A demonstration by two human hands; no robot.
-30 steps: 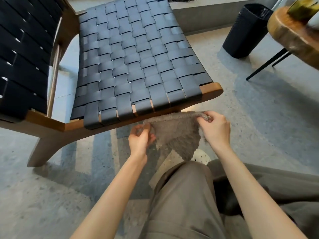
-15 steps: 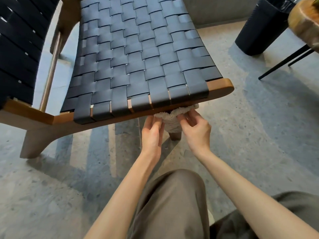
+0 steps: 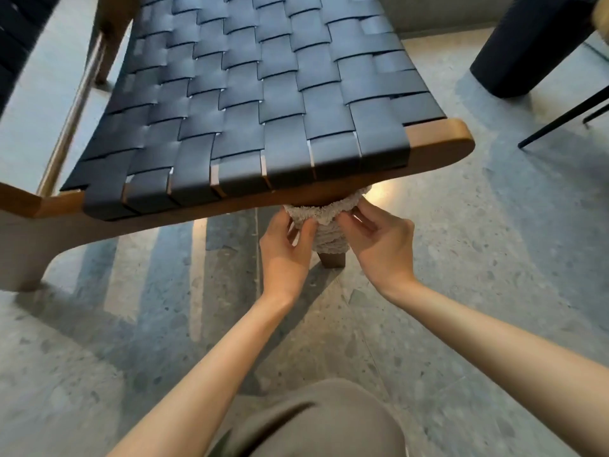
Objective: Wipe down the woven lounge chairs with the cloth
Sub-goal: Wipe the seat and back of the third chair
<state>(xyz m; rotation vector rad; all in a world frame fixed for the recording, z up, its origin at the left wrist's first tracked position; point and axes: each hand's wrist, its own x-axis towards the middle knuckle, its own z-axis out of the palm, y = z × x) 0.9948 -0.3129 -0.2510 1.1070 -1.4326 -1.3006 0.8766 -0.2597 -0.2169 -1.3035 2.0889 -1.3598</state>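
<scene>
A lounge chair (image 3: 257, 103) with a dark woven strap seat and a wooden frame fills the upper half of the view. A pale fluffy cloth (image 3: 326, 222) is wrapped round the chair's front leg (image 3: 332, 260), just under the wooden front rail. My left hand (image 3: 288, 249) pinches the cloth's left side. My right hand (image 3: 379, 239) pinches its right side. The upper part of the leg is hidden by the cloth and the rail.
A second woven chair (image 3: 16, 37) shows at the far left. A dark round bin (image 3: 527, 47) stands at the upper right, with thin black table legs (image 3: 566, 117) beside it. The floor is speckled grey terrazzo. My knee (image 3: 316, 423) is at the bottom.
Both hands moved from holding the cloth spread out below the seat edge up to the front leg, and the cloth is now wrapped round it. The view has come closer to the chair.
</scene>
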